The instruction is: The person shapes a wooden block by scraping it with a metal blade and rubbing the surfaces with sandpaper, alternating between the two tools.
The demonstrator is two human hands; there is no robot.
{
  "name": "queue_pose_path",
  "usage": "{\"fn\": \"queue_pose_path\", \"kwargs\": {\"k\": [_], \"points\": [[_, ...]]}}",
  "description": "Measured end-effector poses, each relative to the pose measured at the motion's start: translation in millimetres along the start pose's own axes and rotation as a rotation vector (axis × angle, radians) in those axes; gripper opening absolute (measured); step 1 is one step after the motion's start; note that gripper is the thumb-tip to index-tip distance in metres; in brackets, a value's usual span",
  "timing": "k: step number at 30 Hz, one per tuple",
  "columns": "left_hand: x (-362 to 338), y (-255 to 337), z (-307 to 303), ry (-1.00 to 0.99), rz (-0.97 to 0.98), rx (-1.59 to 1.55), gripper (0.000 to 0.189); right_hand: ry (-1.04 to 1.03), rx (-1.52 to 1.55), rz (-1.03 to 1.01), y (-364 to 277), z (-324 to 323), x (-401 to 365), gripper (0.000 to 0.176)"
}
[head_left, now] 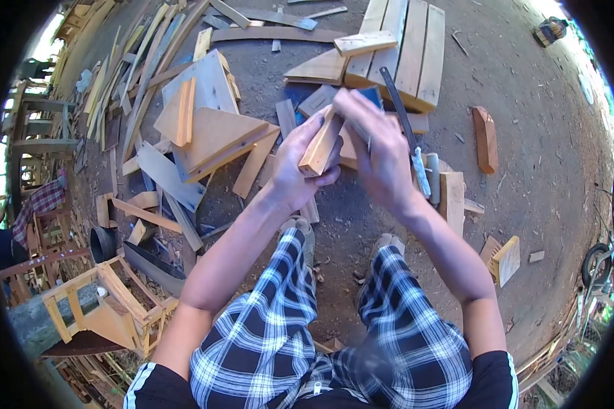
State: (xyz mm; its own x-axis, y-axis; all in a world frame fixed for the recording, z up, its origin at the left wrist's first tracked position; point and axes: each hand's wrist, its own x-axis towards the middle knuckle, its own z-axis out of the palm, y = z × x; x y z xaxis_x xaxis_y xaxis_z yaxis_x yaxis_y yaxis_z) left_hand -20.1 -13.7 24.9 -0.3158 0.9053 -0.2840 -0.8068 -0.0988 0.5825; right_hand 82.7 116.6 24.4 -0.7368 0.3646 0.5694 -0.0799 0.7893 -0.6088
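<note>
My left hand [299, 163] is wrapped round a short squared wooden block [320, 146], its near end tilted toward me. Over the far end of that block is my right hand [378, 146], smeared by motion, its fingers reaching across the wood; what lies under them is hidden. Just right of it on the ground rests a long dark blade [397, 102] with a pale blue wrapped handle [421, 174]. A round grey-blue rod [433, 178] lies alongside that handle, close to an upright-looking wood block [451, 201].
Ahead stands a low slatted wooden piece [406, 51] with a loose block [366, 43] on top. Cut boards [215, 140] and long strips [150, 75] are piled at left. A reddish wood chunk [485, 140] lies right. A small wooden frame [109, 300] stands lower left.
</note>
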Motion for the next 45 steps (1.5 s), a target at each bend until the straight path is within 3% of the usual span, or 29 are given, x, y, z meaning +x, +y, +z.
{"fn": "queue_pose_path", "kwargs": {"k": [2,3,4,7,8,10,11,12,14,16,19,20,22,23,24,26,27,29,32,33,34,36,38,39,40,42,43,44,45], "points": [[4.5,13.3,44.9,0.599,0.006,-0.034,0.033,-0.091,0.075,-0.099,-29.3,0.5,-13.9,0.045],[9.2,10.7,17.8,0.382,-0.001,-0.034,0.033,-0.156,0.131,-0.104,-44.7,-4.4,-14.3,0.044],[4.5,8.1,6.3,0.386,-0.002,-0.04,0.033,-0.163,0.133,-0.102,-37.4,-1.9,-12.5,0.044],[-2.0,2.7,1.5,-0.034,0.009,-0.008,0.026,-0.004,0.045,-0.048,3.8,-0.6,6.8,0.045],[-1.2,3.0,1.3,-0.042,0.01,-0.008,0.026,-0.006,0.018,0.026,4.3,-1.5,9.1,0.044],[-1.1,8.1,3.5,-0.023,0.054,0.036,0.029,-0.045,0.052,-0.121,-10.4,3.3,-0.2,0.045],[-1.0,2.2,12.7,0.263,0.151,0.109,0.035,-0.096,0.032,-0.131,-26.9,2.2,-11.4,0.048],[9.3,2.5,-11.2,0.062,0.142,0.059,0.038,-0.151,0.071,-0.123,-41.9,-4.1,-12.0,0.05],[-3.7,-2.6,-26.7,-0.121,0.064,-0.005,0.032,-0.137,0.131,-0.164,-9.2,3.9,-9.4,0.047],[-0.1,-0.8,-11.9,-0.229,0.043,-0.06,0.03,-0.065,0.011,-0.002,6.7,-2.5,5.0,0.042],[-0.8,10.0,1.7,0.102,0.028,0.108,0.033,-0.045,0.045,-0.124,-17.2,-1.4,-0.8,0.04],[5.2,6.1,7.8,0.189,0.181,0.08,0.038,-0.086,0.075,-0.188,-33.8,-1.4,-9.2,0.039],[4.5,8.5,-1.3,0.104,0.172,0.155,0.043,-0.192,0.096,-0.148,-43.8,-7.8,-7.1,0.039],[-3.1,6.4,-18.8,-0.014,0.034,0.05,0.04,-0.102,0.147,-0.127,-27.9,-3.7,1.0,0.041],[4.3,7.7,-27.1,-0.43,0.025,-0.073,0.038,-0.001,0.194,-0.119,-11.9,-0.8,10.1,0.043],[10.6,-0.6,-23.7,-0.501,0.055,-0.144,0.036,0.004,-0.02,-0.001,3.9,-1.7,12.5,0.044],[13.2,2.6,-10.0,-0.511,0.061,-0.133,0.036,-0.032,0.052,-0.071,-2.9,0.5,9.7,0.045],[9.1,9.4,24.5,0.351,0.147,0.063,0.041,-0.125,0.022,-0.184,-38.8,-2.7,-10.8,0.046],[-7.9,8.9,0.1,0.122,0.008,0.155,0.039,-0.069,0.059,-0.23,-17.9,-3.8,-7.1,0.043],[-5.2,6.1,5.0,0.058,0.041,0.193,0.039,-0.068,0.171,-0.123,-2.5,-0.6,9.6,0.042],[-2.5,2.3,5.5,0.018,0.056,0.145,0.038,0.033,-0.047,-0.094,1.8,-6.3,15.1,0.039],[2.5,8.3,-0.6,-0.082,0.075,0.199,0.038,-0.019,0.136,-0.094,-12.1,-11.4,16.1,0.035],[9.0,11.8,24.8,0.356,0.13,0.108,0.037,-0.079,0.005,-0.224,-35.0,-3.5,-9.4,0.033],[6.2,12.1,13.7,0.222,0.153,0.153,0.037,-0.085,0.036,-0.238,-36.2,-6.1,-7.6,0.034],[1.8,10.4,7.0,0.233,0.143,0.147,0.037,-0.09,0.07,-0.245,-37.1,-7.5,-6.1,0.035],[-3.7,9.5,-1.3,-0.067,0.065,0.162,0.037,-0.057,0.172,-0.037,-19.5,-12.6,13.7,0.039],[1.6,8.4,-8.5,-0.232,0.053,0.067,0.038,0.004,0.033,0.013,-2.3,-5.0,16.2,0.044],[5.2,8.1,-14.0,-0.24,0.06,0.074,0.038,0.012,0.03,0.002,2.7,-0.5,8.2,0.044],[9.0,11.5,-9.0,-0.099,0.09,0.103,0.038,-0.014,0.04,-0.091,-7.2,1.6,3.6,0.046]]}}
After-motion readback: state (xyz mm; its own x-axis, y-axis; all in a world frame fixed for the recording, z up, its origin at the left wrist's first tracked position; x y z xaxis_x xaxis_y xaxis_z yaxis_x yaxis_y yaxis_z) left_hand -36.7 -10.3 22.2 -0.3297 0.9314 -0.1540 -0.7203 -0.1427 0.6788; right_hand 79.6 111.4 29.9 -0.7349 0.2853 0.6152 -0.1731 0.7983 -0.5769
